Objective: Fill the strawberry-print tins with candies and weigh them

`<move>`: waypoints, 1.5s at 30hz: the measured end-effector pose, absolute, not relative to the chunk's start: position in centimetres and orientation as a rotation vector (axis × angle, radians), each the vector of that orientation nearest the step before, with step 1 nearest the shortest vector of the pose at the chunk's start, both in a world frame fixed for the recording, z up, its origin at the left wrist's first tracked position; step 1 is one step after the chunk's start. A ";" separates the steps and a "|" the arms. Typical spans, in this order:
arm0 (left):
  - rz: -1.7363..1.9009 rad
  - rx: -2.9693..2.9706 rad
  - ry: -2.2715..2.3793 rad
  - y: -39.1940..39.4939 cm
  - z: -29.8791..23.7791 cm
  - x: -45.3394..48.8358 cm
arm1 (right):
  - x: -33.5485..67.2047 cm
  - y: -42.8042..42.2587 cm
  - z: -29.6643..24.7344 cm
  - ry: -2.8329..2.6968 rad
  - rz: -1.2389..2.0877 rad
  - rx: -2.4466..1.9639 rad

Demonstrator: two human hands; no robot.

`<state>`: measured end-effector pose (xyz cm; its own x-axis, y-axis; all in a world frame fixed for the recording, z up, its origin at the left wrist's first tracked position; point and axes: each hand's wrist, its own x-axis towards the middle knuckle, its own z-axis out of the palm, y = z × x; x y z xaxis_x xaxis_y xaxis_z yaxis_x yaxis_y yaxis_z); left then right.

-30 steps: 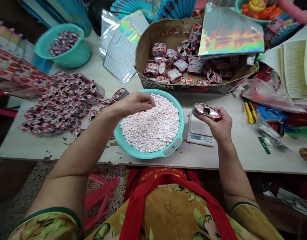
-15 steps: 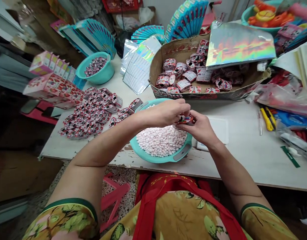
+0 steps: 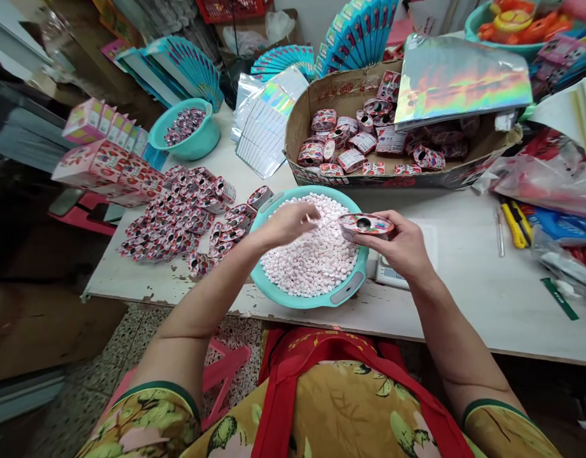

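Note:
My left hand hovers over the left part of a teal basin filled with small white candies. Its fingers are bent but apart, somewhat blurred, and I make out nothing held in them. At the basin's right rim, my right hand grips a flat oval candy container by its right end. The container has a red-and-pink printed wrap and a dark round hole in its top, facing up. Below that hand is a white digital scale, partly covered by it.
Left of the basin lies a heap of similar containers, with a smaller teal bowl behind. A cardboard box of wrapped containers stands behind the basin, holographic sheets on it. A yellow cutter lies right.
My left hand has left the container and moved left and down over the candies. My right hand has moved right with the container, whose top hole now shows. More of the scale is visible.

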<state>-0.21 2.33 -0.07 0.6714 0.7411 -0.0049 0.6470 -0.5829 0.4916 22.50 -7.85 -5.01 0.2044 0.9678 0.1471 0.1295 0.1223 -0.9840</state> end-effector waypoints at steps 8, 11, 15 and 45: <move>0.267 2.260 1.133 1.5 -5.1 -2.0 | 23.3 -8.2 -5.7 -1.173 0.842 -1.323; 0.471 2.036 1.103 1.4 -3.1 -2.7 | 22.3 -8.2 -5.5 -1.249 0.869 -1.322; 0.600 2.132 0.897 -0.2 1.7 -1.2 | 20.5 -8.0 -4.9 -1.399 0.861 -1.324; 0.138 2.634 1.158 -2.2 -8.1 -0.7 | 33.3 -11.8 -11.9 -0.987 0.452 -1.880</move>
